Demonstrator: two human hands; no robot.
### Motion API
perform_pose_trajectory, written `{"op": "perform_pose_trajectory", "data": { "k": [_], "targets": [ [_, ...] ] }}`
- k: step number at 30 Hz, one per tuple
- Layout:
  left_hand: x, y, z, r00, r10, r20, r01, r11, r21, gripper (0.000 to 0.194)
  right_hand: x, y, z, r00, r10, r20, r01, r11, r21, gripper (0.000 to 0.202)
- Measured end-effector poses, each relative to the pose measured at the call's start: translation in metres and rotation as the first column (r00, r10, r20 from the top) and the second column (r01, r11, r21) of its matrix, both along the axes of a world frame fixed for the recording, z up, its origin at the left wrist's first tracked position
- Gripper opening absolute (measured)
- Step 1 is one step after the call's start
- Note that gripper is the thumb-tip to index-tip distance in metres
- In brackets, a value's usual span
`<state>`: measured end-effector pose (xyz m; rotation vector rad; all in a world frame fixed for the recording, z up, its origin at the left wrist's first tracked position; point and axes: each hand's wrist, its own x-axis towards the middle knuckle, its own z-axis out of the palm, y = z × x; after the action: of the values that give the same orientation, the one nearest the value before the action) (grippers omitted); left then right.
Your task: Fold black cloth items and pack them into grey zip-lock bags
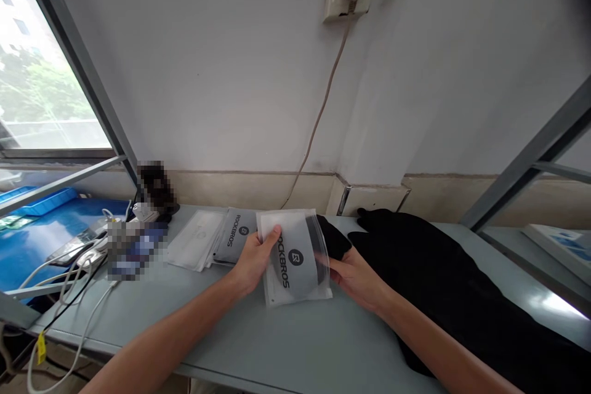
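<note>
The left hand (253,260) pinches the near-left side of a frosted pouch (296,265) printed ROCKBROS, thumb on top, above the grey table (221,326). The right hand (357,276) has its fingers at the pouch's right side, beside black cloth (333,239); its exact grip I cannot tell. More pouches (199,237) lie to the left.

Frosted plastic pouch (295,283), matt
</note>
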<state>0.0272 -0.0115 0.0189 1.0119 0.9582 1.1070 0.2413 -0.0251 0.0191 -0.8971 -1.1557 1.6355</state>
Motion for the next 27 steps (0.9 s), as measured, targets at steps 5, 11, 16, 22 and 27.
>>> {"op": "perform_pose_trajectory", "data": {
  "k": [5,11,16,22,27],
  "targets": [
    [-0.002,0.000,-0.002,0.996,-0.055,-0.074,0.058,0.998,0.030,0.055,0.014,0.000,0.007,0.953,0.224,0.205,-0.231,0.973,0.012,0.037],
    [0.004,-0.004,-0.012,0.970,-0.146,-0.193,0.164,0.983,0.082,0.055,0.011,-0.006,0.006,0.945,0.230,0.234,-0.214,0.973,-0.090,0.040],
    [0.004,0.001,-0.014,0.992,0.027,-0.125,-0.017,0.996,0.083,0.055,-0.009,-0.006,-0.005,0.998,0.036,0.051,-0.031,0.995,-0.094,0.035],
    [0.004,-0.002,-0.010,0.989,-0.132,-0.064,0.134,0.991,0.026,0.055,0.002,-0.004,-0.003,0.997,0.031,0.075,-0.019,0.988,-0.155,0.046],
    [0.005,-0.006,-0.007,0.955,-0.246,-0.168,0.273,0.948,0.161,0.056,0.008,-0.003,0.006,0.976,0.129,0.176,-0.109,0.987,-0.119,0.047]
  ]
}}
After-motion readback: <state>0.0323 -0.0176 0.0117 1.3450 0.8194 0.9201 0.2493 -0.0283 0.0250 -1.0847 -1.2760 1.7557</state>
